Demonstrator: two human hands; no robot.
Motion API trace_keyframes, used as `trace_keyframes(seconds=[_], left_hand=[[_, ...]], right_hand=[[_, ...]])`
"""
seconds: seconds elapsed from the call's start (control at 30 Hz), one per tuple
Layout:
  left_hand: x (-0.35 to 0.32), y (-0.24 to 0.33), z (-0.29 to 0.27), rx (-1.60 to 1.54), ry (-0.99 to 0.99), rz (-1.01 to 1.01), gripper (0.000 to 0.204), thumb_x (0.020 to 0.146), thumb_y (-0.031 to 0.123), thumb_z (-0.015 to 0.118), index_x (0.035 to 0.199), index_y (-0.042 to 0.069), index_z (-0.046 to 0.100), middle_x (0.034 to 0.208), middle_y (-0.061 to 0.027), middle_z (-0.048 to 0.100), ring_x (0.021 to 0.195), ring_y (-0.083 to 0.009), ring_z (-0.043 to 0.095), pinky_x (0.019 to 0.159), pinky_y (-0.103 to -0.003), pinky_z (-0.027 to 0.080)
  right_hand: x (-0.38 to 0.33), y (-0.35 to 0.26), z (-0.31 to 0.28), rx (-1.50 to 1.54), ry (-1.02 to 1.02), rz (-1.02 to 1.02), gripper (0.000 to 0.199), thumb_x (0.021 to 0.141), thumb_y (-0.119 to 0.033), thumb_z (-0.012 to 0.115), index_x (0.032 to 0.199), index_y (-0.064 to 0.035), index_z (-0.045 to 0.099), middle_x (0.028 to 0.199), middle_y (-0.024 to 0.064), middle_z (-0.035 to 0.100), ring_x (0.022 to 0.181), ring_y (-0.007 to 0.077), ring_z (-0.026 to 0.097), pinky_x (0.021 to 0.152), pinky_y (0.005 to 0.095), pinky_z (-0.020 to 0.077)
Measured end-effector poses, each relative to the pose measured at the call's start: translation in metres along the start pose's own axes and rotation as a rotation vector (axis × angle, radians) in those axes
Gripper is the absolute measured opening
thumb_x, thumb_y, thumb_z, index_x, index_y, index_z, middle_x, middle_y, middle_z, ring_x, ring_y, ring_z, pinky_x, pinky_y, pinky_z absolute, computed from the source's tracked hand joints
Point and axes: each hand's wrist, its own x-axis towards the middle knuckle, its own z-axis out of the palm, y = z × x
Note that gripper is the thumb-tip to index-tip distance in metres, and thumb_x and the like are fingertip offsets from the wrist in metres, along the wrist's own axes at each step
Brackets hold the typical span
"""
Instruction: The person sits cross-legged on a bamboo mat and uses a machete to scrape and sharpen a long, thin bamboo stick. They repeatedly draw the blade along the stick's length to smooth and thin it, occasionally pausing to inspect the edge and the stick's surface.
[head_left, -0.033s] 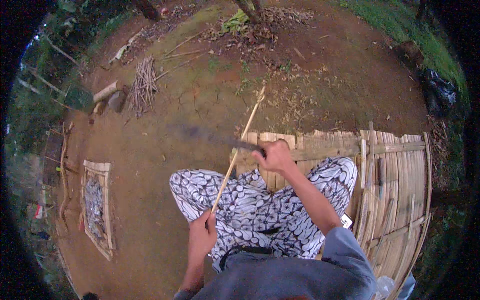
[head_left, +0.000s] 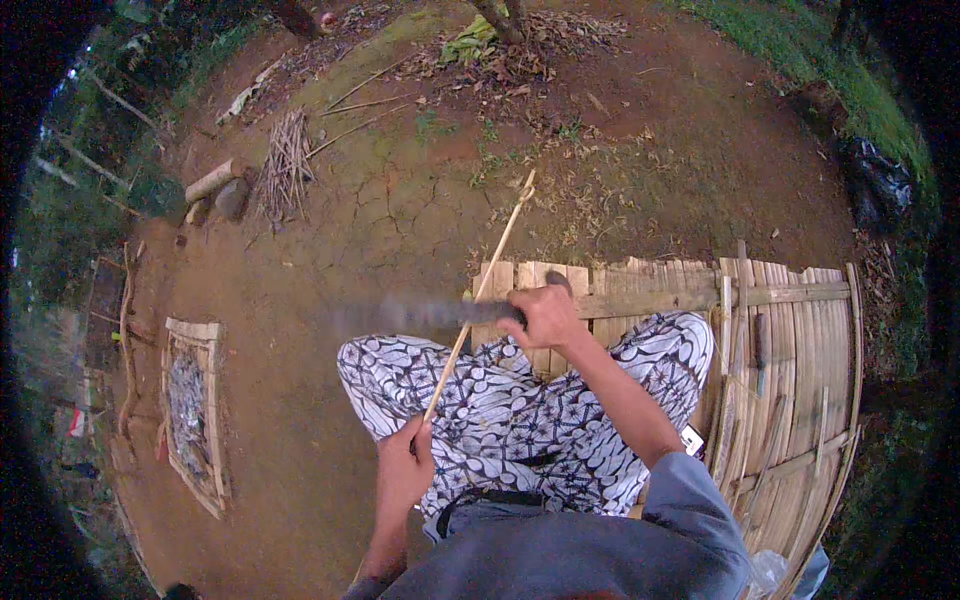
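My left hand (head_left: 405,452) is closed round the lower end of a thin pale stick (head_left: 500,252). The stick slants up and away over my lap, and a curl hangs near its far tip. My right hand (head_left: 545,318) grips the handle of a machete (head_left: 492,312). Its dark blade points left and crosses the stick; whether it touches the stick I cannot tell. Motion blurs the outer part of the blade. Both hands are above my crossed legs in patterned trousers (head_left: 500,415).
I sit on a slatted bamboo platform (head_left: 795,380), where a narrow tool (head_left: 761,340) lies at the right. Pale shavings (head_left: 590,195) litter the ground ahead. Further left are a bundle of sticks (head_left: 284,170), a log (head_left: 212,181) and a framed ash bed (head_left: 190,405).
The machete blade has swung down and nearer, from slanting up at the left to almost level. My right hand has shifted slightly with it; my left hand stays nearly in place.
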Motion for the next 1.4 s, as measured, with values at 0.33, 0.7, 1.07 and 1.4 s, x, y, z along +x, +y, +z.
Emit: trace_keyframes(seconds=[0.33,0.7,1.07,1.4], left_hand=[[-0.015,-0.011,-0.028,-0.028,0.003,-0.053,0.02,0.09,0.013,0.048,0.101,0.001,0.061,0.052,-0.0078,0.04,0.046,-0.0094,0.037,0.043,-0.029,0.031],[-0.062,0.004,-0.072,-0.046,-0.051,-0.15,0.022,0.09,0.012,0.049,0.103,0.001,0.062,0.054,0.0,0.04,0.051,-0.0049,0.035,0.045,-0.024,0.029],[0.008,-0.035,-0.01,-0.713,-0.052,-0.397,0.013,0.088,0.013,0.057,0.086,0.001,0.056,0.057,0.0001,0.048,0.042,-0.0064,0.043,0.037,-0.022,0.032],[0.04,-0.002,0.017,-0.844,-0.128,-0.272,0.015,0.093,0.02,0.05,0.085,0.007,0.049,0.057,0.004,0.041,0.041,-0.0039,0.036,0.035,-0.019,0.028]], right_hand=[[0.026,0.033,-0.016,-0.085,0.167,0.455,0.056,0.08,-0.058,0.047,0.082,-0.0055,0.067,0.066,0.0214,0.062,0.064,0.0384,0.062,0.063,0.0458,0.0506],[0.028,0.176,-0.025,-0.024,0.523,0.913,0.07,0.087,-0.059,0.038,0.069,0.0064,0.058,0.064,0.0236,0.059,0.06,0.0363,0.059,0.059,0.0443,0.0472],[0.021,0.073,-0.034,0.771,0.7,0.481,0.051,0.092,-0.044,0.044,0.058,-0.006,0.045,0.049,0.0002,0.043,0.039,0.0114,0.041,0.039,0.0277,0.0315],[0.016,-0.059,0.007,0.081,0.042,-0.102,0.056,0.074,-0.062,0.053,0.087,-0.0099,0.068,0.059,0.0153,0.061,0.055,0.0328,0.061,0.052,0.0399,0.049]])
